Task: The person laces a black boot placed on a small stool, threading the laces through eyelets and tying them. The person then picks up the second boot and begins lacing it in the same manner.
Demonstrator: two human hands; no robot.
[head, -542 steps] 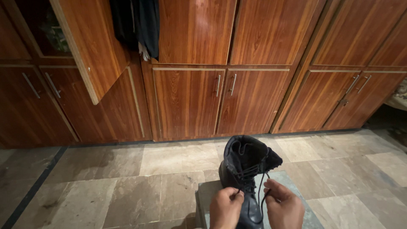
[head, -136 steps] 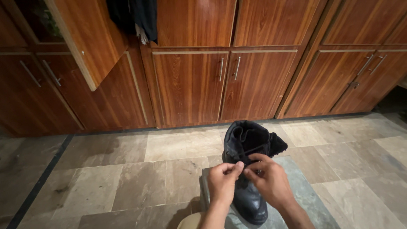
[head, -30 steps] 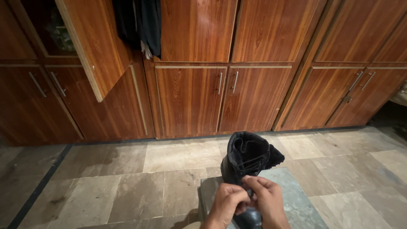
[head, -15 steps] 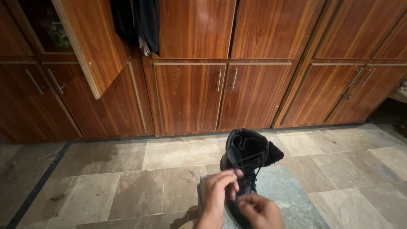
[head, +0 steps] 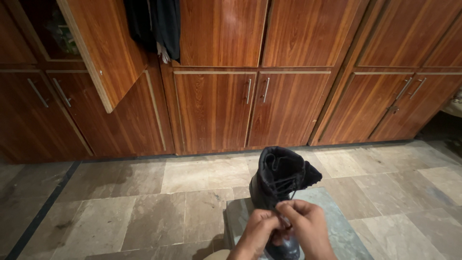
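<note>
Black leather boot stands just beyond both hands on a grey stone slab. Left hand and right hand pinch its laces; upper eyelets look laced, knot unfinished.

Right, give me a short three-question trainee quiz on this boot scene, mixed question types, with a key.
1. True or false: the black boot lies on its side on the tiled floor.
2. Multiple choice: where do the left hand and right hand meet? A) at the boot's laces B) at a cabinet handle C) on the hanging dark cloth
3. Fill in: one upper cabinet door on the left stands ____.

Key:
1. False; it stands upright on a grey-green slab.
2. A
3. open
</note>
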